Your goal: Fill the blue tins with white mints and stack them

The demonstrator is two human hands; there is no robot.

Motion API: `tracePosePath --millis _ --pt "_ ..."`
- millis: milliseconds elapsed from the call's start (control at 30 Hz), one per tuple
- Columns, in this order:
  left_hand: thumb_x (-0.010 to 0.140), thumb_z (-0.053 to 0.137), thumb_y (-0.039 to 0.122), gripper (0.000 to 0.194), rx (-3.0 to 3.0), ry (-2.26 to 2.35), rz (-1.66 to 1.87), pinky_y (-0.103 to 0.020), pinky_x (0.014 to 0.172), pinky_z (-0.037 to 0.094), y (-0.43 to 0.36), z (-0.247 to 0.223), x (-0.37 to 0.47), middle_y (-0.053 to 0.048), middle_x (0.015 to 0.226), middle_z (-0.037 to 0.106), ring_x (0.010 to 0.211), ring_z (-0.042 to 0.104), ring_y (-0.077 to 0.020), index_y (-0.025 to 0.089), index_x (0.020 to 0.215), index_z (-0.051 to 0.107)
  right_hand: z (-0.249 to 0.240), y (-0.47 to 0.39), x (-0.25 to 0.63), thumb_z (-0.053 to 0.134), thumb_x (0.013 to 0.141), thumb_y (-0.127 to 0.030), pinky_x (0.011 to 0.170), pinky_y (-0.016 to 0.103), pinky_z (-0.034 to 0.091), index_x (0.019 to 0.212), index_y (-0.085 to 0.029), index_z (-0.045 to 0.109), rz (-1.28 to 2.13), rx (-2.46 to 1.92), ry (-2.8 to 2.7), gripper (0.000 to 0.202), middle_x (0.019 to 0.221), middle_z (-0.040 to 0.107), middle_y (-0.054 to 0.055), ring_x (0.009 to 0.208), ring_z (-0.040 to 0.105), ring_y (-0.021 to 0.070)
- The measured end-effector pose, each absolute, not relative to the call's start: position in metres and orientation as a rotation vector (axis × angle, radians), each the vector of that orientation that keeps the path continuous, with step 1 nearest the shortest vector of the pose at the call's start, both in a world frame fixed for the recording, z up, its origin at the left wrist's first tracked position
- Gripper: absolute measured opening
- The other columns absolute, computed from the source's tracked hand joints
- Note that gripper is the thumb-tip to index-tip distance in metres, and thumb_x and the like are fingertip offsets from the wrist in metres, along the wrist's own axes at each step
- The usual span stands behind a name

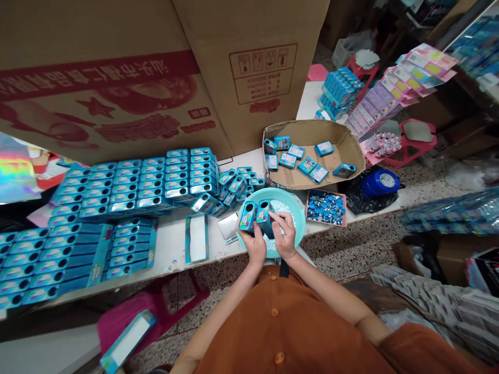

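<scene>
My left hand (255, 247) is closed around a small blue box (247, 218) with a dark round hole at its top end. A second small blue box (264, 210) stands right beside it, and my left thumb rests at its near edge. My right hand (286, 235) grips that second box from the right, with fingertips near its top. Both boxes are over a turquoise basin (299, 212) holding many small white pieces (281, 207). Directly right of the basin is a shallow pink box of shiny blue round pieces (326, 206).
A cut-down cardboard box (335, 137) holds several blue boxes behind the basin. Stacked blue boxes (156, 176) fill the table's left, with a loose pile (237, 184) nearby. Large cartons (210, 57) wall the back. A pink stool (136, 311) stands below left.
</scene>
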State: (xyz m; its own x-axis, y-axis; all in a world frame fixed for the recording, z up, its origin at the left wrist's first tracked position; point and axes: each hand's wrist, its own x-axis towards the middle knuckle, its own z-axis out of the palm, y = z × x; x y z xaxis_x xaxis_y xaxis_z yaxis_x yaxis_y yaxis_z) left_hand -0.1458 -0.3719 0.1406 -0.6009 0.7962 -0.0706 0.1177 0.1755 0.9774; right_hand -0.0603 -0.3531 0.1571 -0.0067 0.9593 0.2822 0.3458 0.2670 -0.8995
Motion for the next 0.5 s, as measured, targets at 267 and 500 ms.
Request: tracePosePath --millis 267,500 --pt "0.094 0.023 0.057 0.058 0.844 1.750 1.394 -0.032 0.108 0.036 -0.388 0.127 -0.156 -0.012 0.136 0.049 0.130 0.045 -0.0204 0.019 0.136 0.034 0.158 -0.342 -0.036 0.075 0.066 -0.054 0.100 0.040 0.043 0.131 -0.021 0.050 1.030 -1.347 -1.477 0.078 0.131 0.049 0.012 0.124 0.046 0.0275" --pt "0.056 0.077 0.055 0.097 0.963 1.516 1.064 -0.042 0.106 0.039 -0.392 0.129 -0.166 -0.014 0.132 0.050 0.124 0.050 -0.0295 0.019 0.133 0.031 0.117 -0.357 -0.031 0.058 0.076 -0.067 0.091 0.040 0.048 0.114 -0.018 0.059 1.598 -1.209 -1.253 0.061 0.104 0.068 0.007 0.097 0.064 0.0256"
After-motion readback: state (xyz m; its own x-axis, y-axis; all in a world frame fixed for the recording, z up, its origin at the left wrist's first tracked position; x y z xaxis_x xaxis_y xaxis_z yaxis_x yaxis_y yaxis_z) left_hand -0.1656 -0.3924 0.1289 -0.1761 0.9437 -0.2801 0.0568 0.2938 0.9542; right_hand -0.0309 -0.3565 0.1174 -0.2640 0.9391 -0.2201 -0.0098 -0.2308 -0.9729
